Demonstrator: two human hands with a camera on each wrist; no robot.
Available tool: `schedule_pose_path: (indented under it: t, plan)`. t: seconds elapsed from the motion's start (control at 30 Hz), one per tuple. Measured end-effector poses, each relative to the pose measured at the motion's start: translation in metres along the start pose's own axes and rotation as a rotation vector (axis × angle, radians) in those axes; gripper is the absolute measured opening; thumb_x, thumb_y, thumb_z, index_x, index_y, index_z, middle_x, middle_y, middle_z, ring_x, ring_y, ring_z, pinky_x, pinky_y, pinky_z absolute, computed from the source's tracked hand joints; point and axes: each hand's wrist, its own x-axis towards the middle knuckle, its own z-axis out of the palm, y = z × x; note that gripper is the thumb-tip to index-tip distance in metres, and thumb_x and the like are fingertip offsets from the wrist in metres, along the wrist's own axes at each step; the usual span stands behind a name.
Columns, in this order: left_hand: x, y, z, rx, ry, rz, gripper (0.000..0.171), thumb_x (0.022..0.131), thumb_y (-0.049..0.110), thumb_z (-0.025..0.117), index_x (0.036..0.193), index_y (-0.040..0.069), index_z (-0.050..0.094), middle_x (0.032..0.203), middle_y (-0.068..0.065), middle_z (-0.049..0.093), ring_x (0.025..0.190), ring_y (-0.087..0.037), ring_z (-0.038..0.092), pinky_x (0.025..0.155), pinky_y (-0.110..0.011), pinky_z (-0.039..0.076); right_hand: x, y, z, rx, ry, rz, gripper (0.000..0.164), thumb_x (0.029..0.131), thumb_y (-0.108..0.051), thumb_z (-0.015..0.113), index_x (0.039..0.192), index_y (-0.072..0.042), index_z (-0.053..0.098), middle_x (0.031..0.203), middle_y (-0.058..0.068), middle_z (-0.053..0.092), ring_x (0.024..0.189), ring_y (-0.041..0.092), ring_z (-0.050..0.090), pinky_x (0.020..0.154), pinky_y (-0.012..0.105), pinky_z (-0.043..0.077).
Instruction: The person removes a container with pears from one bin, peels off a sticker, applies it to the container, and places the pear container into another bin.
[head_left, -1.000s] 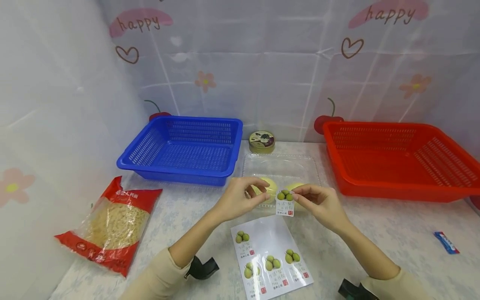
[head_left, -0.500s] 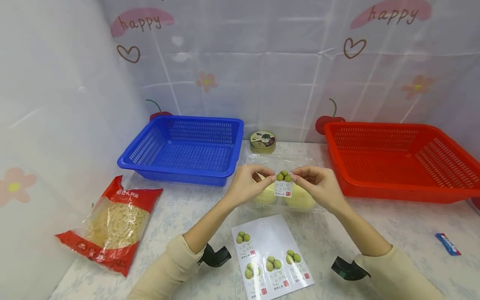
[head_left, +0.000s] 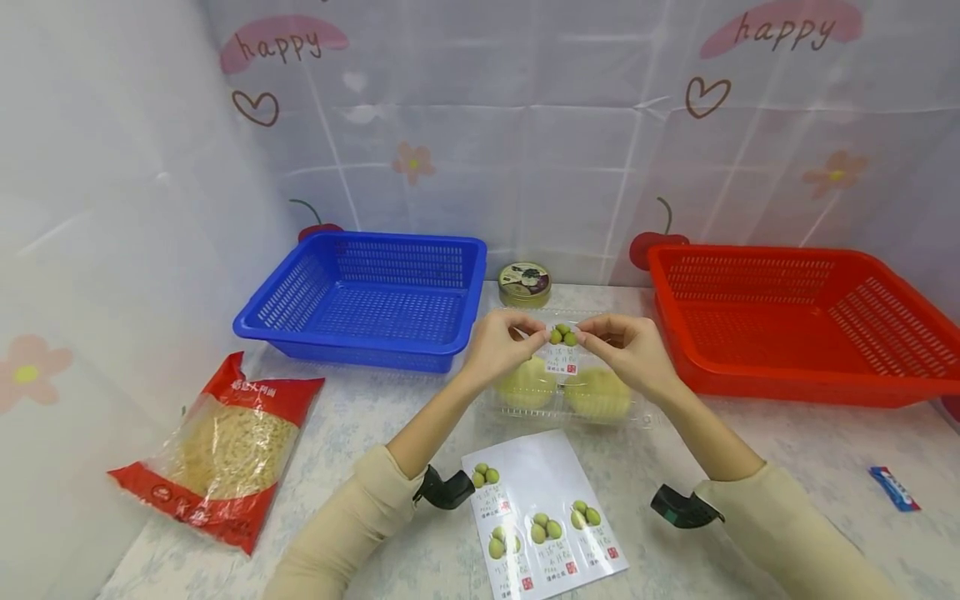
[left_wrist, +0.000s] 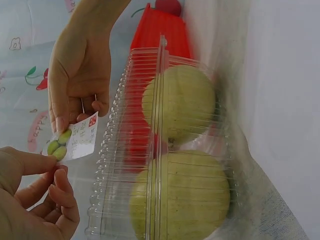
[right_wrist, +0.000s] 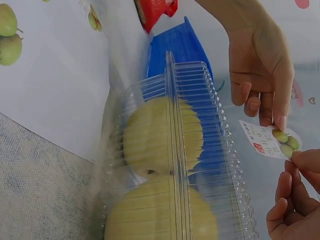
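Note:
Between both hands hangs a small white sticker (head_left: 561, 360) printed with green pears, handwriting and a red stamp. My left hand (head_left: 504, 346) pinches its upper left corner between thumb and forefinger. The opposite upper corner is pinched by my right hand (head_left: 626, 350). Just below and behind it stands a clear plastic clamshell box (left_wrist: 162, 145) with pale yellow-green round fruits (right_wrist: 162, 135) inside, its lid down. Both wrist views show the sticker (left_wrist: 80, 142) held over the side of the lid. A sheet of similar stickers (head_left: 543, 475) lies nearer the body.
A blue basket (head_left: 360, 354) stands at back left, a red basket (head_left: 810, 379) at back right. A round tin (head_left: 524, 287) sits behind the box. At left lies a red pasta bag (head_left: 225, 442); a small blue-red packet (head_left: 894, 487) lies far right.
My left hand has come in and taken the sticker's other corner. Both hands have moved the sticker forward and up in view, over the box's lid.

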Motion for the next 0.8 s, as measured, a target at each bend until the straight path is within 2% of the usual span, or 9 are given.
schedule_pose_path:
  t: [0.17, 0.4, 0.6, 0.8]
  plan:
    - [0.009, -0.006, 0.007, -0.020, 0.003, 0.009, 0.010, 0.083, 0.007, 0.069, 0.085, -0.002, 0.072, 0.082, -0.013, 0.071, 0.062, -0.016, 0.058, 0.056, -0.017, 0.047, 0.005, 0.009, 0.000, -0.020, 0.005, 0.020, 0.013, 0.085, -0.002, 0.067, 0.093, 0.008, 0.069, 0.086, 0.021, 0.069, 0.068, 0.010, 0.062, 0.064, 0.014, 0.050]
    - [0.017, -0.012, 0.015, 0.048, 0.028, 0.006, 0.009, 0.082, 0.008, 0.069, 0.082, 0.000, 0.073, 0.080, -0.011, 0.071, 0.066, -0.018, 0.062, 0.058, -0.016, 0.047, 0.010, 0.017, 0.003, -0.121, 0.039, 0.035, 0.013, 0.085, -0.002, 0.067, 0.093, 0.007, 0.070, 0.084, 0.020, 0.069, 0.066, 0.009, 0.058, 0.062, 0.015, 0.048]
    - [0.021, -0.017, 0.020, 0.118, 0.034, 0.005, 0.007, 0.082, 0.008, 0.069, 0.081, 0.002, 0.073, 0.078, -0.008, 0.071, 0.063, -0.015, 0.061, 0.058, -0.017, 0.047, 0.012, 0.020, 0.007, -0.240, 0.053, 0.000, 0.010, 0.084, -0.002, 0.067, 0.091, 0.003, 0.071, 0.079, 0.014, 0.070, 0.067, 0.020, 0.061, 0.067, 0.030, 0.047]
    - [0.023, -0.018, 0.024, 0.243, 0.020, 0.031, 0.007, 0.084, 0.009, 0.067, 0.082, 0.006, 0.073, 0.078, -0.003, 0.071, 0.062, -0.009, 0.059, 0.056, -0.015, 0.044, 0.012, 0.022, 0.007, -0.307, 0.048, -0.026, 0.009, 0.084, -0.001, 0.066, 0.091, 0.003, 0.071, 0.079, 0.014, 0.070, 0.070, 0.027, 0.064, 0.070, 0.045, 0.047]
